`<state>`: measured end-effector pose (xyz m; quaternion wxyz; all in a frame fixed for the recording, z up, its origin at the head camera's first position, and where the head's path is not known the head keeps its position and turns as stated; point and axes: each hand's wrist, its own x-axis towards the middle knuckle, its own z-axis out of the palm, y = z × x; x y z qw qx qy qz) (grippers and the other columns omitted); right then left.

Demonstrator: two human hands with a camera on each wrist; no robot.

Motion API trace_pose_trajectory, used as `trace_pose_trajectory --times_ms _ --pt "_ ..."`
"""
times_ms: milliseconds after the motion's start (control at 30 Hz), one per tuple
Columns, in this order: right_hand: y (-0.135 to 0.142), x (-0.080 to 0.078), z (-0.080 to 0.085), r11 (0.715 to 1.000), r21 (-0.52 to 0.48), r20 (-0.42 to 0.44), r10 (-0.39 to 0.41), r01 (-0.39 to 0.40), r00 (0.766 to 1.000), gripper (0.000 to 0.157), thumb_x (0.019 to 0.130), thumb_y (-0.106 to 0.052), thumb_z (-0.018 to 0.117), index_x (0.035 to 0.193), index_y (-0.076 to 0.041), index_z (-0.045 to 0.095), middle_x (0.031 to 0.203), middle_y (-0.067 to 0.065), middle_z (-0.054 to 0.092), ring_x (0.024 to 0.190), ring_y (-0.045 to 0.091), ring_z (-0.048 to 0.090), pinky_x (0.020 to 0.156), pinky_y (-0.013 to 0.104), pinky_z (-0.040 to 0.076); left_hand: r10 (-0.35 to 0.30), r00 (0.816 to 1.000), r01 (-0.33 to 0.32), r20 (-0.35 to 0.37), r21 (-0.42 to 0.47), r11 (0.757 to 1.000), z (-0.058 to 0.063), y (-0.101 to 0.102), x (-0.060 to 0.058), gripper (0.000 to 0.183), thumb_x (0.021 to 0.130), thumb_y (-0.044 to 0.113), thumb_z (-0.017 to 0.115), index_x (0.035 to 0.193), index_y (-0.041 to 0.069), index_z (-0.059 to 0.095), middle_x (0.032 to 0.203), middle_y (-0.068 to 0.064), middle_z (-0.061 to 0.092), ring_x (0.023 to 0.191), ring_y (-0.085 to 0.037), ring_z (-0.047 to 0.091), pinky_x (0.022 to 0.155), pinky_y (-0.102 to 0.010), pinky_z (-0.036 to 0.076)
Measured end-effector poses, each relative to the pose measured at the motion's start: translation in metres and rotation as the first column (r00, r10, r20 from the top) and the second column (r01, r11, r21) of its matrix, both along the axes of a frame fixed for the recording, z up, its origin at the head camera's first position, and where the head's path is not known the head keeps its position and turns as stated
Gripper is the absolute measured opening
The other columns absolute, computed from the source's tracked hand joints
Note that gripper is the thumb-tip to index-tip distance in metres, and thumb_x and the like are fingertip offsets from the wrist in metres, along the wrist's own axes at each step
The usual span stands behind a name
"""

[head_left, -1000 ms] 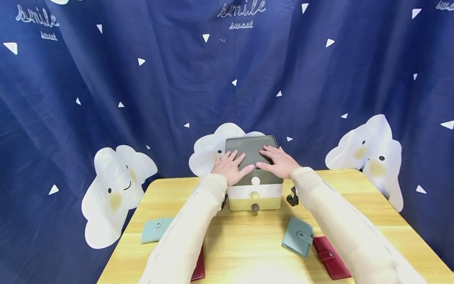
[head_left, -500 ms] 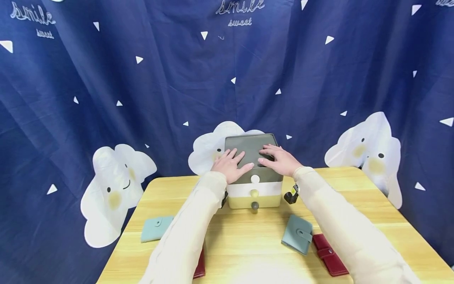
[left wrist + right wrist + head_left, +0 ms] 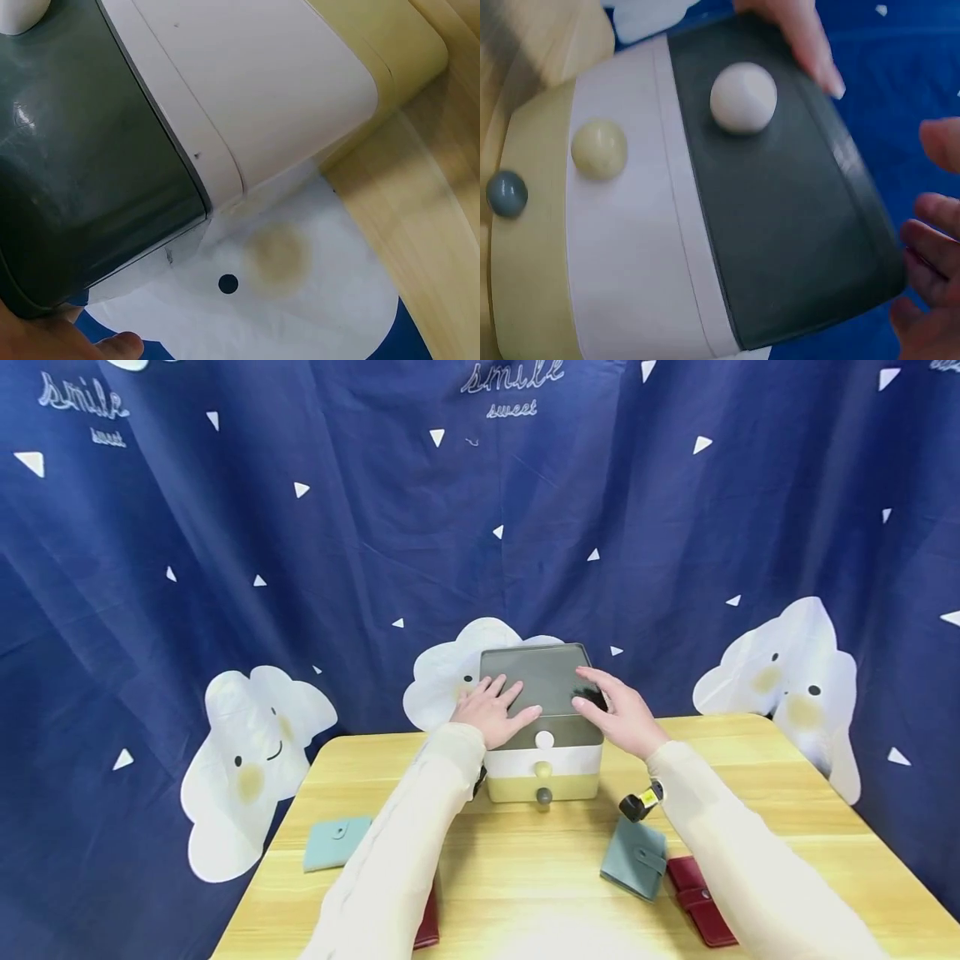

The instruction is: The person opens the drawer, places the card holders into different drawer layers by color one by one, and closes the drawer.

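A small drawer box stands at the back of the table, with a dark grey top tier, a white middle and a yellow bottom. Each tier carries a round knob: white, pale yellow and grey. My left hand rests on the left part of the grey top, fingers spread. Over the top's right edge is my right hand, thumb and fingers apart and holding nothing. In the right wrist view its fingers are beside the grey tier's edge. A dark patch shows between its thumb and index finger.
On the wooden table lie a light blue wallet at left and a blue-grey one at right. Beside that is a red wallet; another red item is partly behind the left sleeve. A blue curtain hangs behind.
My right hand has drawn back to the right, off the middle of the box top toward its right edge. The left hand stays in place on the top.
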<state>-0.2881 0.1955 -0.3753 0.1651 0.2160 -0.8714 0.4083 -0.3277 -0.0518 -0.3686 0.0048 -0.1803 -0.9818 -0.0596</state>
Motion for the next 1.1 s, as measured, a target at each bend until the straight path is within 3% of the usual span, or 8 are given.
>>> trace_pose_trajectory --times_ms 100,200,333,467,600,833,967,1100 --pt "-0.003 0.015 -0.005 0.995 -0.091 -0.096 -0.059 0.050 0.994 0.047 0.095 -0.029 0.062 0.136 -0.008 0.053 0.138 0.010 0.053 0.106 0.028 0.056 0.088 0.037 0.045 -0.003 1.000 0.003 -0.005 0.003 1.000 0.001 0.000 0.001 0.084 0.084 0.083 0.014 0.152 0.034 0.027 0.159 0.000 0.019 0.146 -0.024 0.012 0.112 -0.059 0.015" --pt "-0.006 0.032 -0.015 0.969 -0.244 -0.115 -0.076 0.046 0.990 0.037 0.094 -0.017 0.063 0.128 -0.002 0.058 0.126 0.013 0.060 0.102 0.020 0.058 0.085 0.024 0.045 -0.007 1.000 0.007 -0.006 0.006 1.000 0.000 0.000 0.001 0.084 0.084 0.083 0.014 0.152 0.034 0.027 0.159 0.000 0.019 0.146 -0.024 0.012 0.112 -0.059 0.014" --pt "-0.011 0.053 -0.029 0.890 -0.456 0.012 0.019 -0.011 1.000 0.031 0.097 -0.014 0.059 0.121 0.006 0.058 0.111 0.018 0.065 0.096 0.015 0.063 0.083 0.017 0.048 -0.007 1.000 0.007 -0.017 0.003 1.000 -0.002 0.000 0.000 0.084 0.084 0.083 0.014 0.151 0.035 0.027 0.159 0.000 0.019 0.146 -0.024 0.012 0.112 -0.059 0.015" --pt "-0.012 0.067 -0.041 0.822 -0.569 0.192 0.128 0.004 0.973 0.042 0.100 -0.024 0.053 0.124 0.010 0.052 0.108 0.016 0.066 0.096 0.020 0.066 0.081 0.023 0.052 -0.009 1.000 0.009 -0.022 0.000 1.000 -0.002 0.000 -0.001 0.085 0.083 0.084 0.013 0.151 0.035 0.027 0.159 0.000 0.019 0.146 -0.024 0.012 0.112 -0.059 0.016" --pt "-0.014 0.074 -0.054 0.727 -0.687 0.313 0.264 0.025 0.912 0.051 0.102 -0.030 0.048 0.130 0.014 0.045 0.113 0.015 0.065 0.101 0.023 0.064 0.084 0.028 0.051 -0.004 1.000 0.004 -0.020 -0.008 1.000 -0.004 -0.001 -0.003 0.086 0.083 0.084 0.011 0.152 0.035 0.026 0.159 0.001 0.019 0.146 -0.025 0.012 0.112 -0.059 0.016" --pt "-0.030 0.074 -0.087 0.540 -0.823 0.457 0.446 0.175 0.770 0.048 0.104 -0.035 0.042 0.125 0.008 0.048 0.107 0.008 0.068 0.094 0.016 0.066 0.084 0.028 0.052 0.000 1.000 0.000 -0.021 -0.002 1.000 -0.005 0.000 -0.004 0.087 0.082 0.085 0.011 0.152 0.035 0.026 0.159 0.001 0.019 0.146 -0.025 0.012 0.113 -0.058 0.015" --pt "-0.041 0.073 -0.101 0.483 -0.832 0.520 0.510 0.273 0.685 0.054 0.104 -0.037 0.040 0.132 0.009 0.043 0.111 0.010 0.067 0.099 0.019 0.065 0.091 0.031 0.050 0.007 1.000 -0.007 -0.016 -0.018 1.000 -0.005 0.000 -0.004 0.088 0.081 0.085 0.009 0.152 0.036 0.025 0.159 0.002 0.018 0.146 -0.024 0.011 0.113 -0.057 0.015" --pt "-0.050 0.071 -0.111 0.460 -0.830 0.545 0.552 0.315 0.631 0.061 0.104 -0.038 0.039 0.139 0.011 0.034 0.113 0.011 0.065 0.107 0.022 0.062 0.096 0.034 0.048 0.005 1.000 -0.005 -0.017 -0.020 1.000 -0.004 0.000 -0.004 0.087 0.082 0.085 0.009 0.152 0.036 0.026 0.159 0.001 0.019 0.146 -0.024 0.012 0.112 -0.058 0.016"
